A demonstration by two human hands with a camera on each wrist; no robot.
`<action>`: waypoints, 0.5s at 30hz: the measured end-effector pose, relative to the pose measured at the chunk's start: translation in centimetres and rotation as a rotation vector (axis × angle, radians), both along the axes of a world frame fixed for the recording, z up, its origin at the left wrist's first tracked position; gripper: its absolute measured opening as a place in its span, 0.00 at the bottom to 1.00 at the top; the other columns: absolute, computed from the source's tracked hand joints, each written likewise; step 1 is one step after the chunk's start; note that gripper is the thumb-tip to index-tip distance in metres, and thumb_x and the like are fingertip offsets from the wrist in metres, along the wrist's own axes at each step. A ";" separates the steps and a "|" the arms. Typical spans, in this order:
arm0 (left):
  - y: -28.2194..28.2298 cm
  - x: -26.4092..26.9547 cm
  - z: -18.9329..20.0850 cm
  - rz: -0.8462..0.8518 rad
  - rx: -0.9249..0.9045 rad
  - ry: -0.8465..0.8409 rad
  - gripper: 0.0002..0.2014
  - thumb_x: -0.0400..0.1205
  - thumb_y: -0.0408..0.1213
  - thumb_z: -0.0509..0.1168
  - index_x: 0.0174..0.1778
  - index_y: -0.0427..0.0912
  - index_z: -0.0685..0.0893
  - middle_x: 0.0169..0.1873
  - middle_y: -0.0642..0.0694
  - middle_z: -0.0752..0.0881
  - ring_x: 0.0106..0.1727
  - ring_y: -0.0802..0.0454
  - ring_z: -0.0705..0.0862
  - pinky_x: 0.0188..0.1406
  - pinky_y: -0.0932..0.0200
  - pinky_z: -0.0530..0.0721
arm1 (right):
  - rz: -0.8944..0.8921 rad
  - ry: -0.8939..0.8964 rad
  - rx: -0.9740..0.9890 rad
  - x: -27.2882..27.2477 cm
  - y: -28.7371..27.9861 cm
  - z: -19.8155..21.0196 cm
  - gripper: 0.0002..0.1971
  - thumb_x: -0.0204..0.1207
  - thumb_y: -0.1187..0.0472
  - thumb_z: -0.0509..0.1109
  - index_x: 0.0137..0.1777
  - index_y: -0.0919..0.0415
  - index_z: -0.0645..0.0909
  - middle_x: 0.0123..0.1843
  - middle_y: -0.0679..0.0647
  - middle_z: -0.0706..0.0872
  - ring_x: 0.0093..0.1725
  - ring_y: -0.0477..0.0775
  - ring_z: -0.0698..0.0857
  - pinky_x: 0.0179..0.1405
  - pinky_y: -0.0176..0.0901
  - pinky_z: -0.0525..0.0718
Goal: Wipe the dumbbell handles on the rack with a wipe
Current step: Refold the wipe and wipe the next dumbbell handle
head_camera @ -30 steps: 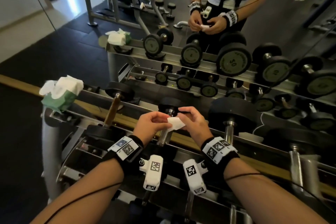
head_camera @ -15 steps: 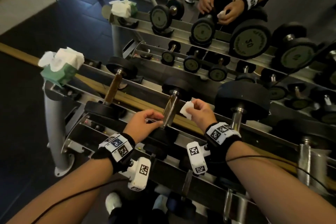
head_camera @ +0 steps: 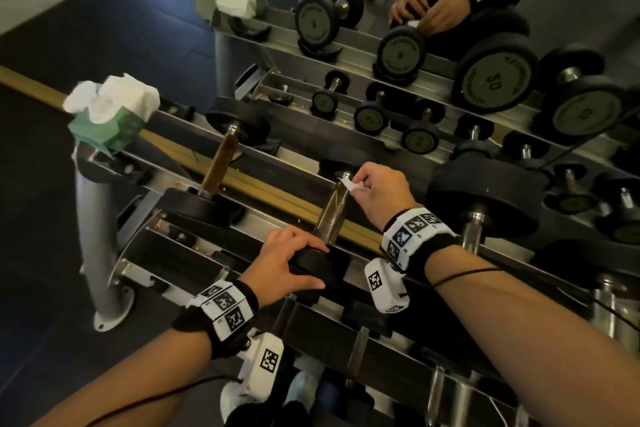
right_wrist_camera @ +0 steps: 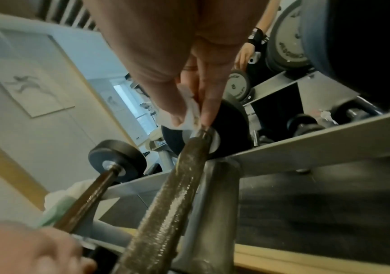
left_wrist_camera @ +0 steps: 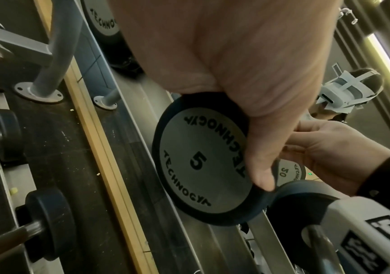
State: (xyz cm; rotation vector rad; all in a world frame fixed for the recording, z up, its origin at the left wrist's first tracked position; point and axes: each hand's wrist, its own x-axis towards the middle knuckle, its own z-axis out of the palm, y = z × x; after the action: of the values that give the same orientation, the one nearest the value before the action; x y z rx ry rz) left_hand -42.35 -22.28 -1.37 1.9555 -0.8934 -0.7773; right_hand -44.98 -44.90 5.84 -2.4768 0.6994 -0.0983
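A small black dumbbell marked 5 [left_wrist_camera: 203,161] lies on the top rail of the rack [head_camera: 277,198], its knurled handle [head_camera: 334,210] pointing away from me. My left hand [head_camera: 294,262] grips the near weight head [head_camera: 322,263], thumb and fingers curled over its rim. My right hand [head_camera: 374,189] pinches a small white wipe [head_camera: 349,184] between thumb and fingers at the far end of the handle [right_wrist_camera: 179,183], just by the far head [right_wrist_camera: 226,129]. The wipe [right_wrist_camera: 190,115] touches the handle's tip.
A second small dumbbell [head_camera: 221,163] lies to the left, a large one [head_camera: 481,198] close on the right. A green tissue box [head_camera: 110,114] sits on the rack's left end. A mirror behind repeats the rack and my hands [head_camera: 426,10]. Lower rails hold more dumbbells.
My left hand has left the wipe, dropped to the near weight head and gripped it. My right hand has carried the wipe up to the far end of the handle.
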 end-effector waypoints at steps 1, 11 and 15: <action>0.1 0.2 -0.1 -0.006 -0.007 0.002 0.27 0.68 0.48 0.80 0.59 0.73 0.79 0.57 0.65 0.74 0.65 0.73 0.62 0.61 0.66 0.64 | 0.036 0.007 -0.050 0.4 0.1 0.0 0.07 0.75 0.60 0.72 0.42 0.47 0.77 0.41 0.45 0.80 0.40 0.47 0.78 0.40 0.38 0.72; 0.2 1.0 -0.2 -0.030 -0.030 0.064 0.27 0.68 0.42 0.81 0.58 0.73 0.82 0.56 0.65 0.73 0.64 0.73 0.63 0.60 0.71 0.63 | 0.042 0.087 -0.080 0.9 1.3 -2.0 0.04 0.76 0.56 0.74 0.48 0.51 0.88 0.47 0.47 0.84 0.44 0.48 0.81 0.47 0.42 0.79; 0.2 1.1 -0.3 -0.046 -0.020 0.084 0.27 0.69 0.42 0.81 0.58 0.74 0.81 0.55 0.69 0.71 0.64 0.74 0.63 0.61 0.68 0.66 | 0.057 0.147 0.030 -0.2 2.2 -1.8 0.04 0.76 0.57 0.74 0.47 0.53 0.90 0.48 0.50 0.89 0.49 0.49 0.85 0.53 0.44 0.83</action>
State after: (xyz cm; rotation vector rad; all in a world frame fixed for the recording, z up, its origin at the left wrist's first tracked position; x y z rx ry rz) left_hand -41.25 -22.12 -1.64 1.8764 -0.8955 -0.8674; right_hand -45.22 -42.71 4.01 -2.4911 0.6849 0.1156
